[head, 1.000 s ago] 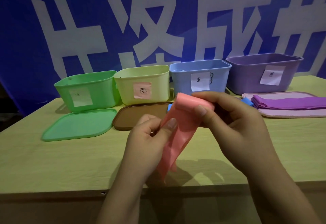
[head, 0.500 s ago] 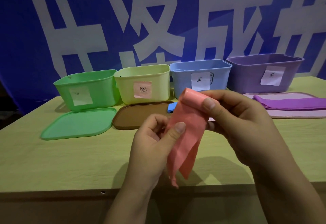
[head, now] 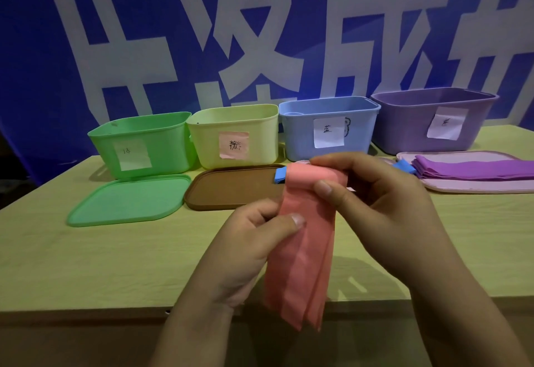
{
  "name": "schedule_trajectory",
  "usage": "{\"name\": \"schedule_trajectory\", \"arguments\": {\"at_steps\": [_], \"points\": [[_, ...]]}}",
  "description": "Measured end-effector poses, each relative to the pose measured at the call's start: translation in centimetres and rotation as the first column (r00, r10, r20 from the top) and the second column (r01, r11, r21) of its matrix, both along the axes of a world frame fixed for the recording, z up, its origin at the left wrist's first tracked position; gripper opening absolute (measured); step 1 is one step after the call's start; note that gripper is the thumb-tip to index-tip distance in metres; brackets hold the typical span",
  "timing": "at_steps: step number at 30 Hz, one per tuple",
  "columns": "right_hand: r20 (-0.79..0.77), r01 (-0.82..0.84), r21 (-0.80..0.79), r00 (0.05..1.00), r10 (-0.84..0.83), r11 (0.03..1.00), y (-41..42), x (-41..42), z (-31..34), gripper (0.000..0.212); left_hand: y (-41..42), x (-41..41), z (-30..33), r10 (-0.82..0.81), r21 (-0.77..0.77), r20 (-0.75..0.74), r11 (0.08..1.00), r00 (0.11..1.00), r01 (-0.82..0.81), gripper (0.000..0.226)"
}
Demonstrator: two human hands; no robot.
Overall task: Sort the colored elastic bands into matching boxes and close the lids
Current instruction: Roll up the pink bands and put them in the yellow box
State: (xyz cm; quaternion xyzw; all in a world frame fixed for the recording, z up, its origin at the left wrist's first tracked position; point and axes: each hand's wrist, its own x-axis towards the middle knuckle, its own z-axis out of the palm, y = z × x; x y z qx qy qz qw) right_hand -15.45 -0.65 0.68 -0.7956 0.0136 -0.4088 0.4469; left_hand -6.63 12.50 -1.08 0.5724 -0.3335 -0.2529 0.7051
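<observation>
I count four open boxes along the far side of the table (head: 86, 251): green box (head: 141, 144), yellow box (head: 234, 135), blue box (head: 328, 128), purple box (head: 430, 119). Three lids are visible. My left hand (head: 248, 248) and right hand (head: 384, 210) both pinch the pink band (head: 303, 251), hanging over the near edge. The purple bands (head: 474, 168) are cut off at right.

On the white paper label (head: 328, 132) of the light blue plastic box (head: 297, 138) we read the handwritten character 蓝. The labels on the green, yellow and purple boxes carry handwriting too unclear to read. Huge white Chinese characters cross the blue banner (head: 34, 49), cropped; we make out 成.
</observation>
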Motion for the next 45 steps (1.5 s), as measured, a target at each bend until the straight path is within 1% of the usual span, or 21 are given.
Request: {"name": "schedule_trajectory", "arguments": {"at_steps": [8,10,12,18,20,22,26,27,30,33,36,38,40,43,45], "points": [[0.073,0.087,-0.205,0.995,-0.073,0.975,0.4,0.4,-0.8,0.030,0.1,-0.4,0.0,0.001,-0.030,-0.059,1.000,0.998,-0.003,0.019],[0.091,0.107,-0.246,0.992,-0.087,0.963,0.6,0.4,-0.8,0.030,0.3,-0.6,0.1,-0.004,-0.041,-0.025,0.999,1.000,0.003,0.017],[0.112,0.115,-0.263,0.990,-0.088,0.958,0.7,0.4,-0.8,0.028,0.3,-0.7,0.2,0.020,-0.052,0.022,0.998,1.000,-0.018,0.020],[0.165,0.160,-0.301,0.980,-0.114,0.940,1.3,0.5,-1.2,0.026,0.1,-0.9,0.1,0.082,-0.058,0.011,0.995,0.997,-0.082,0.035],[0.165,0.156,-0.287,0.980,-0.112,0.945,1.2,0.5,-1.2,0.025,0.1,-0.9,0.0,0.089,-0.046,0.018,0.995,0.996,-0.089,0.035],[0.160,0.152,-0.254,0.980,-0.114,0.955,1.0,0.3,-1.1,0.024,0.0,-1.0,-0.1,0.081,-0.037,0.005,0.996,0.997,-0.081,0.030],[0.222,0.210,-0.258,0.963,-0.154,0.943,1.0,-0.3,-0.8,0.023,-0.1,-1.2,-0.2,0.044,-0.078,-0.017,0.996,0.999,-0.045,0.008],[0.232,0.215,-0.260,0.960,-0.155,0.941,0.9,-0.3,-0.8,0.022,-0.1,-1.2,-0.3,0.042,-0.090,-0.012,0.995,0.999,-0.043,0.008],[0.221,0.205,-0.248,0.964,-0.150,0.947,0.8,-0.2,-1.0,0.023,0.1,-1.1,-0.5,0.056,-0.114,0.001,0.992,0.998,-0.055,0.017],[0.209,0.177,-0.247,0.970,-0.126,0.953,1.0,0.1,-1.3,0.025,0.1,-1.2,-0.5,0.081,-0.149,0.051,0.986,0.995,-0.073,0.017],[0.183,0.114,-0.227,0.980,-0.072,0.967,1.1,0.2,-1.5,0.024,0.0,-1.1,-0.8,0.120,-0.180,0.106,0.979,0.987,-0.099,0.015],[0.151,0.045,-0.168,0.988,-0.019,0.985,0.9,0.1,-1.6,0.022,-0.1,-1.1,-1.2,0.124,-0.190,0.119,0.977,0.985,-0.100,0.012],[0.136,-0.023,-0.105,0.990,0.038,0.994,1.0,0.0,-1.7,0.023,-0.3,-1.2,-1.4,0.112,-0.213,0.105,0.973,0.988,-0.087,0.019],[0.138,-0.083,-0.082,0.986,0.094,0.993,1.3,0.0,-1.8,0.027,-0.5,-1.6,-1.3,0.102,-0.241,0.061,0.967,0.993,-0.085,0.028],[0.125,-0.103,-0.085,0.986,0.113,0.991,1.4,-0.1,-1.9,0.025,-0.6,-1.7,-1.2,0.162,-0.227,0.047,0.963,0.986,-0.147,0.047]]}}
